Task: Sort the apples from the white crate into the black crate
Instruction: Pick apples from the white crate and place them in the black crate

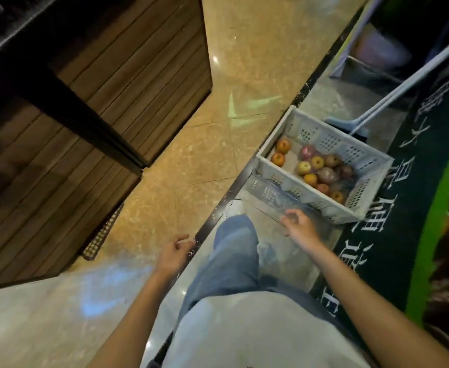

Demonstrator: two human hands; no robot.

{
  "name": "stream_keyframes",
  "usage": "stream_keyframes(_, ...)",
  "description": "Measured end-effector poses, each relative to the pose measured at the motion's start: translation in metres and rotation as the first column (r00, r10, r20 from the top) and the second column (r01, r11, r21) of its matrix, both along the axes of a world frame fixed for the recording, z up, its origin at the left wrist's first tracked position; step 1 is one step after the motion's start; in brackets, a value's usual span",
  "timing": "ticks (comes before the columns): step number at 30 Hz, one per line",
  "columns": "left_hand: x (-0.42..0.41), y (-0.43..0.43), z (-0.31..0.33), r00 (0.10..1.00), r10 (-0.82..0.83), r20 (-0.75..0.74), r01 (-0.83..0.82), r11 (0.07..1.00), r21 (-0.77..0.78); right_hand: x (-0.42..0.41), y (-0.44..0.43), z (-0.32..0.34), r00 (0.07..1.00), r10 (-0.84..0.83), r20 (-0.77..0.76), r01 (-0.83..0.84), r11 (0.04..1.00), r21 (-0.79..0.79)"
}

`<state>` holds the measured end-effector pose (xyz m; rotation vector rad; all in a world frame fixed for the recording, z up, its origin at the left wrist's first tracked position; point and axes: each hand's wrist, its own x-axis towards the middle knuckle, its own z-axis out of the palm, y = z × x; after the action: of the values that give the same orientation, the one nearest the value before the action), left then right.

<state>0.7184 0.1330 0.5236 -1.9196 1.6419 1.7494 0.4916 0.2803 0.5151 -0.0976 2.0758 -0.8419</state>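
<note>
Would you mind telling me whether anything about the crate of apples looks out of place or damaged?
Nothing looks spilled or broken. The white crate sits upright on the floor with the apples all inside. Some look wrapped in thin plastic. No black crate is in view. Both hands, left and right, are empty.

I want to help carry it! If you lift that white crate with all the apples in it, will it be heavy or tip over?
Probably fairly heavy: the white crate holds about a dozen apples. They are round and lie loose, bunched toward one side, so they would likely roll if it tilts. Its holed plastic walls may flex a little.
</note>
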Motion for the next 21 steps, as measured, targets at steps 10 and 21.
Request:
stream_keyframes(10, -0.229, -0.105, -0.008, 0.93, -0.365, -0.05, 0.366, 0.93, 0.019, -0.114, -0.028, -0.014, 0.958, -0.283, 0.041, 0.279, 0.956, 0.086)
stream_keyframes(21, -0.407, -0.146, -0.008, 0.774, -0.632, -0.036, 0.633, 0.774, 0.009, -0.196, -0.034, -0.02, 0.877, -0.479, 0.037, 0.465, 0.866, 0.181)
